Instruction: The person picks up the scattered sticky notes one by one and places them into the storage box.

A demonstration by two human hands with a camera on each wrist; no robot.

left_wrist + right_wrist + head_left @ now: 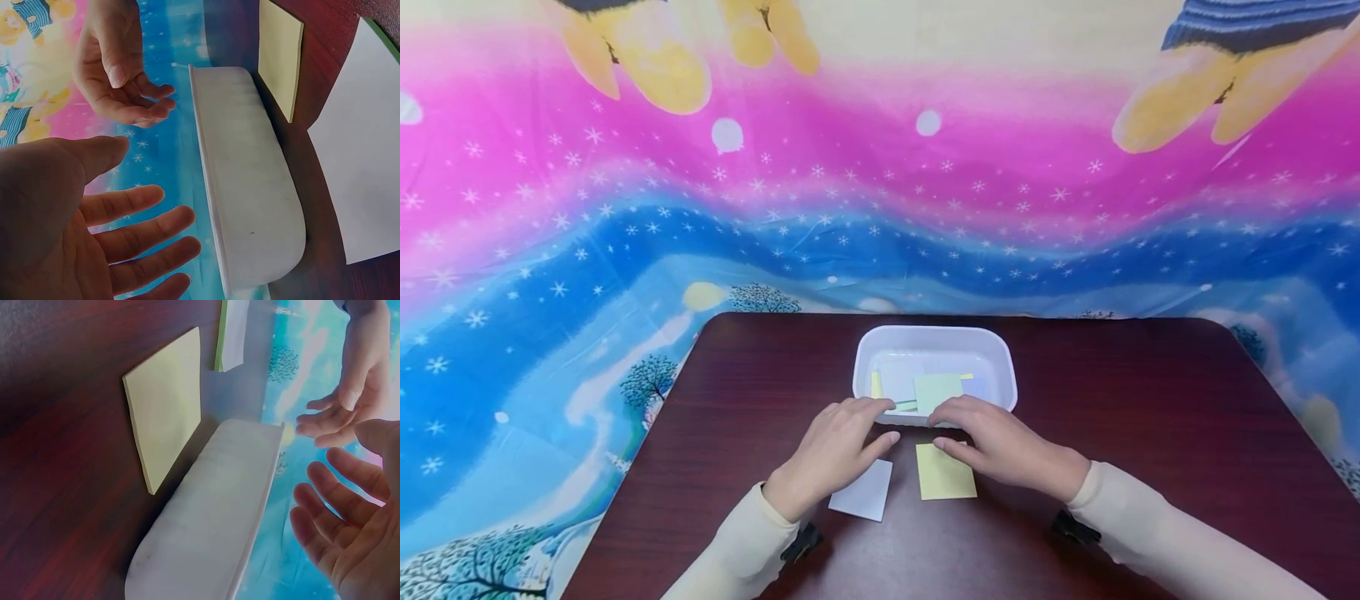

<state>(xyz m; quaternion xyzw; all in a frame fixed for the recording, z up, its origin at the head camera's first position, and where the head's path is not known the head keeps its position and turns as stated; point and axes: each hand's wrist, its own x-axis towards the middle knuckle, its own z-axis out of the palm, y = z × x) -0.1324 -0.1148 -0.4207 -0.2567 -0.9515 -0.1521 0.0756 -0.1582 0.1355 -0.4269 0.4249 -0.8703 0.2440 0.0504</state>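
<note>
Both hands hover over the near rim of a white plastic tub (1011,375), fingers relaxed and holding nothing. My left hand (837,446) is at the tub's near left corner, above a white paper pad (863,493) that shows a green edge in the left wrist view. My right hand (1011,442) is farther right, over a yellow sticky-note pad (947,477). Inside the tub lie a pale green sticky note (934,388), a yellow strip (876,384) and other paper pieces, partly hidden by the fingers. In the right wrist view the yellow pad (165,409) lies beside the tub (206,500).
A dark red-brown table (760,383) carries everything. Behind its far edge hangs a colourful cloth (880,192) with snowflakes and cartoon feet. The tub stands near the table's far edge.
</note>
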